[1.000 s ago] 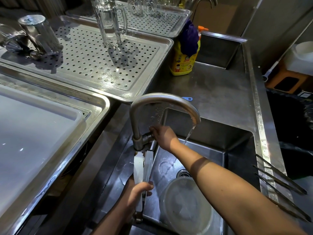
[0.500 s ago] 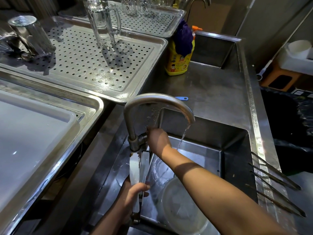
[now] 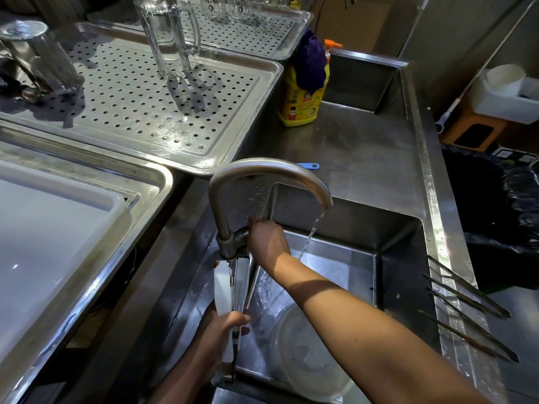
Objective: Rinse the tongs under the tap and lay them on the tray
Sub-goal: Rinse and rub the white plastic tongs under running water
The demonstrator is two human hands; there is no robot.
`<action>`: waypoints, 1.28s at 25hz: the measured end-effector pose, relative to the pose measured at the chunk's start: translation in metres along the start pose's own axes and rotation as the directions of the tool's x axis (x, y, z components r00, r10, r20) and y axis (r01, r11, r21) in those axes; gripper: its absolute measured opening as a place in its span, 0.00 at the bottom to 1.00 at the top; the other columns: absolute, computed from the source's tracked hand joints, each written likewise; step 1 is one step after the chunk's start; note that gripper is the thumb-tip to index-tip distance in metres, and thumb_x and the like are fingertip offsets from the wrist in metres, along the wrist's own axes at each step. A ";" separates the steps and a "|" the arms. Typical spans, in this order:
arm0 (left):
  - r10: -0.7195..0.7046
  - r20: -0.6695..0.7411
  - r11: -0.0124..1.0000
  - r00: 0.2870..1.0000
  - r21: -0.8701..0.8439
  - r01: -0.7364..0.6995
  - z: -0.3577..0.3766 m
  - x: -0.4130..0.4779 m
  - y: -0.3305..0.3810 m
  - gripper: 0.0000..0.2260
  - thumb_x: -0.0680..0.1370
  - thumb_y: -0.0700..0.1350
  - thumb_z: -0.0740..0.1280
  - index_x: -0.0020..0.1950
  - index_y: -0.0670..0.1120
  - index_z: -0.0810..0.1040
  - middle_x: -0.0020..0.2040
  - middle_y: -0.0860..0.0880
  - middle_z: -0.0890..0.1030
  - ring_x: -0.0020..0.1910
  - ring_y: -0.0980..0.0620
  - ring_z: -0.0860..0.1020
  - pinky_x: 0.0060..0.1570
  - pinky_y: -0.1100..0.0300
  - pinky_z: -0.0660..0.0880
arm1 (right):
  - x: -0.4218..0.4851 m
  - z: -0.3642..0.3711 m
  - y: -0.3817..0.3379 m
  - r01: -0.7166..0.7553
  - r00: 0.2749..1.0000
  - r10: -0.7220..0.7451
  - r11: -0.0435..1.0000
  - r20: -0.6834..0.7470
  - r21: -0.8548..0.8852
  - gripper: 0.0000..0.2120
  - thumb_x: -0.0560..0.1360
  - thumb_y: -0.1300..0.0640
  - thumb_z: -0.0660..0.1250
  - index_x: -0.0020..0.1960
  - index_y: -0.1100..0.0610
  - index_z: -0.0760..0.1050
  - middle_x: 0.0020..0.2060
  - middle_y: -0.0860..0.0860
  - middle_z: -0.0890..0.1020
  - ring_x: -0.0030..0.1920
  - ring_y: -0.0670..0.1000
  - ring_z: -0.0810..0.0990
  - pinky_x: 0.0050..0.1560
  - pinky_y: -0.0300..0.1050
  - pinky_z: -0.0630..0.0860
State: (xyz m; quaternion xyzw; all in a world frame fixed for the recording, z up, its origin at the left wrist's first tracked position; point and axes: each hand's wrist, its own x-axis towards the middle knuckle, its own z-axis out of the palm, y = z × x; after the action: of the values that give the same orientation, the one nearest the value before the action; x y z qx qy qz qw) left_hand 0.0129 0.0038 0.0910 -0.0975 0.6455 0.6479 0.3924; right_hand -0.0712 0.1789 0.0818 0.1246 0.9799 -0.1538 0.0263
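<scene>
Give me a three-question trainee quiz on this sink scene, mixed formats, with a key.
1. True or false: the tongs are in the water stream right now.
2. The right hand is: A) on the tap; B) on the yellow bottle; C) on the perforated tray.
3. Which hand holds the tongs?
Key: 1 false, they are off to one side of the stream, near the tap's base; 2 A; 3 the left hand.
</scene>
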 end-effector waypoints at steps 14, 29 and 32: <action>-0.061 -0.048 0.998 0.997 -0.005 0.060 -0.009 -0.004 -0.008 0.29 0.56 0.46 0.73 0.53 0.33 0.83 0.57 0.30 0.81 0.55 0.32 0.80 0.66 0.35 0.70 | -0.003 0.005 -0.007 -0.015 0.998 0.015 1.000 -0.065 -0.004 0.12 0.74 0.69 0.62 0.57 0.65 0.74 0.47 0.63 0.85 0.47 0.64 0.84 0.39 0.47 0.68; -0.068 0.004 0.997 0.998 -0.039 0.068 -0.011 -0.003 -0.016 0.27 0.59 0.44 0.71 0.55 0.32 0.82 0.52 0.30 0.81 0.52 0.31 0.79 0.55 0.39 0.74 | -0.004 0.006 -0.009 -0.036 0.996 0.037 0.999 -0.084 0.004 0.11 0.75 0.70 0.59 0.55 0.67 0.74 0.47 0.66 0.84 0.48 0.67 0.84 0.44 0.54 0.79; -0.053 0.035 0.996 0.998 -0.068 0.055 -0.014 -0.001 -0.017 0.27 0.59 0.42 0.71 0.56 0.31 0.81 0.50 0.32 0.80 0.49 0.35 0.77 0.45 0.49 0.75 | -0.004 0.003 -0.009 -0.029 0.996 0.031 0.999 -0.086 0.018 0.10 0.76 0.69 0.60 0.56 0.68 0.75 0.48 0.66 0.84 0.48 0.67 0.84 0.44 0.54 0.78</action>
State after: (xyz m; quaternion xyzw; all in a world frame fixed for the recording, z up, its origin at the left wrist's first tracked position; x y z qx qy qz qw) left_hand 0.0191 -0.0118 0.0772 -0.1174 0.6134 0.6605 0.4169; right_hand -0.0695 0.1681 0.0817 0.1460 0.9768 -0.1562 -0.0150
